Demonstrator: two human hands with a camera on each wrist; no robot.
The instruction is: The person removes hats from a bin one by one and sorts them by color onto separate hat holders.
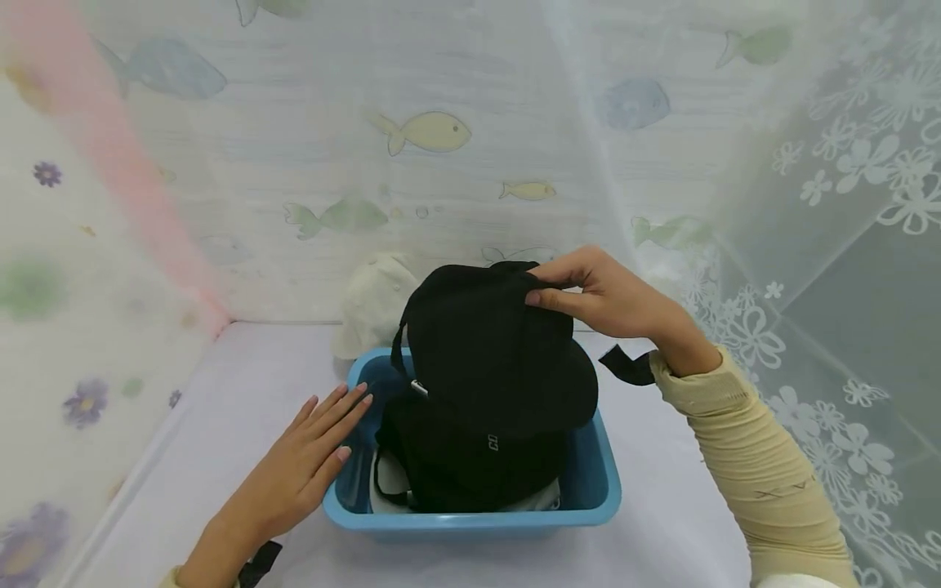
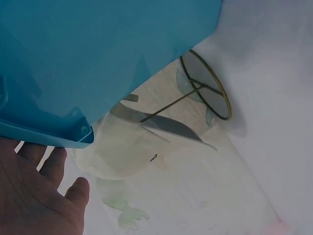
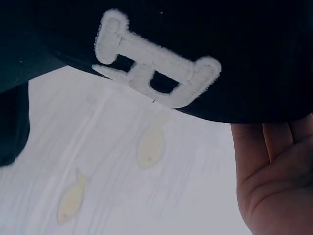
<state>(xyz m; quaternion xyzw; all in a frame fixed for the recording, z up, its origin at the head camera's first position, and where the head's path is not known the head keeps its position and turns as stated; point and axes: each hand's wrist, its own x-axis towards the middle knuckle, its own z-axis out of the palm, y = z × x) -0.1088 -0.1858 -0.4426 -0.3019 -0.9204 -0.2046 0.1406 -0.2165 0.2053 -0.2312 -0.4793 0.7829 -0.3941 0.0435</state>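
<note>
My right hand pinches a black cap between thumb and fingers, holding it over a blue plastic bin. In the right wrist view a white embroidered letter shows on this cap. Below it, inside the bin, lies another black cap with small pale lettering, over something light grey that is mostly covered. My left hand is at the bin's left side with its fingers extended. From the left wrist, the fingertips appear to touch the bin's rim.
Behind the bin is a cream cap, and the left wrist view shows a gold ring with a rod beneath it. The table has a white cover. Sheer curtains printed with fish and flowers hang around.
</note>
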